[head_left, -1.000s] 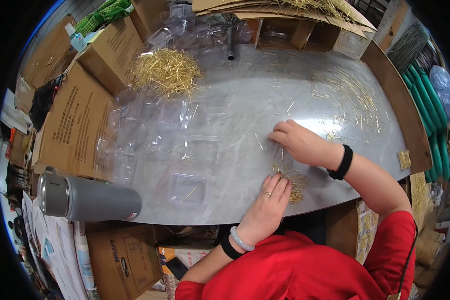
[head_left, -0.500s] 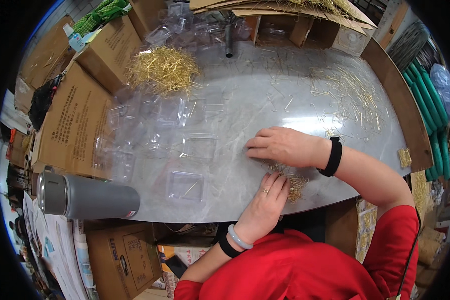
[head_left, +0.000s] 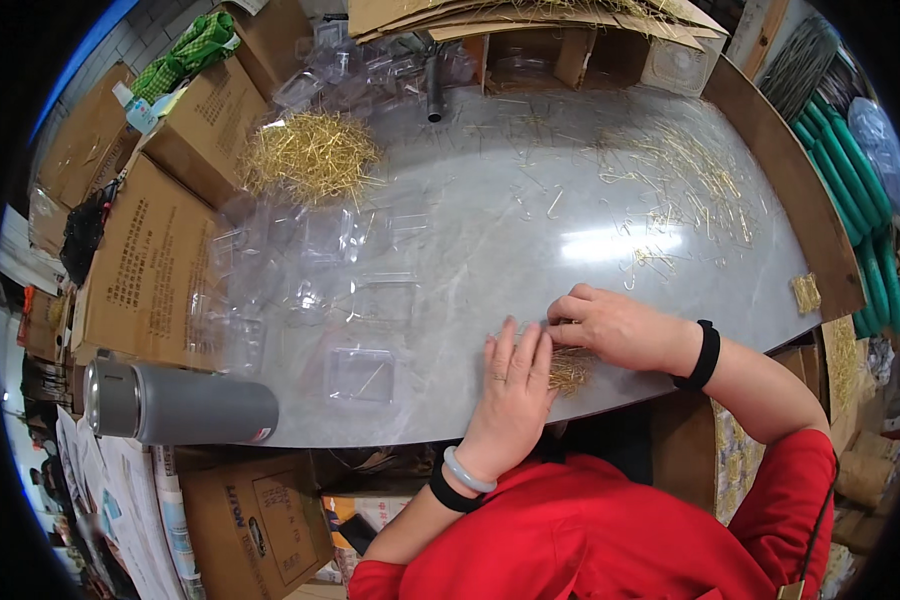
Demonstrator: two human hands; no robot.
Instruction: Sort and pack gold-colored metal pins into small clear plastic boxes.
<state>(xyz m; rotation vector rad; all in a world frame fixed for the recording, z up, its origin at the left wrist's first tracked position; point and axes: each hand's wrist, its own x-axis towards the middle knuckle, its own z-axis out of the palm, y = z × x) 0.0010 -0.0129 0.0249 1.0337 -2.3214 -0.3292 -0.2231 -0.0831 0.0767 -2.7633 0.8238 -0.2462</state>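
A small bundle of gold wire hooks [head_left: 570,372] lies near the table's front edge, between my two hands and partly covered by them. My left hand [head_left: 513,390] rests along the bundle's left side, its fingers stretched out and pointing away from me. From the right, my right hand [head_left: 620,328] curls over the far end of the bundle, fingers bent and closed; its thumb is hidden. To the left stands a clear plastic box [head_left: 360,374] with a single gold wire in it.
A heap of gold wire pieces [head_left: 310,158] lies at the far left, with clear plastic boxes [head_left: 328,238] in front. Loose hooks [head_left: 695,175] are scattered at the far right. A grey flask [head_left: 205,403] lies at the left edge. A wooden board [head_left: 795,190] borders the right side.
My left hand has moved left and flattened beside the bundle, fingers stretched. My right hand has come nearer and right, from beyond the bundle onto its far end.
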